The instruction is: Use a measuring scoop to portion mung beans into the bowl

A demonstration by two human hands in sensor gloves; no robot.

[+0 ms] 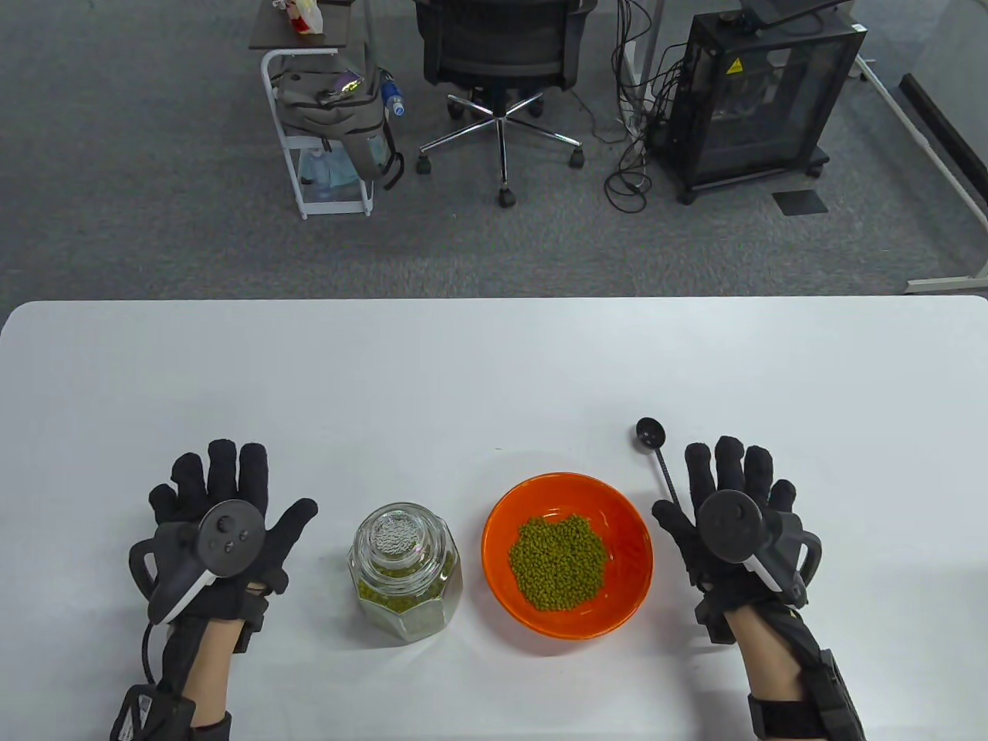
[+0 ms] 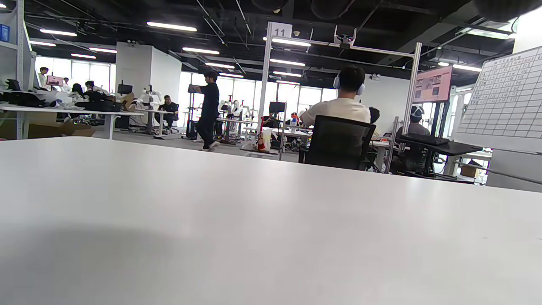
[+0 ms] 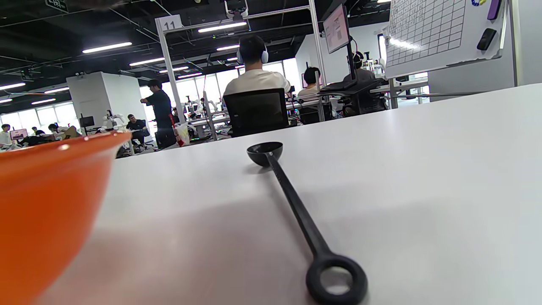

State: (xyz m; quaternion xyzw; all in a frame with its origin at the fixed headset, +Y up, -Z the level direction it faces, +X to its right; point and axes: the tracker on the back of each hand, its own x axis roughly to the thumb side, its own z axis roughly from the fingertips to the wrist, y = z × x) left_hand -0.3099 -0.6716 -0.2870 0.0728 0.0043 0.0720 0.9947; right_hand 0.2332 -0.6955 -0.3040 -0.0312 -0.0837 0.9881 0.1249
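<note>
A sign [image 3: 170, 23] behind the white table [image 3: 423, 169] reads "11".

Two gloved hands lie flat on the bench [image 1: 494, 370]: left hand [image 1: 220, 521], right hand [image 1: 733, 513]. Between them stand one lidded glass jar of mung beans [image 1: 405, 571] and one orange bowl [image 1: 567, 554] holding one heap of beans [image 1: 557, 562]. One black measuring scoop [image 1: 656, 451] lies beside the right hand's thumb.
</note>
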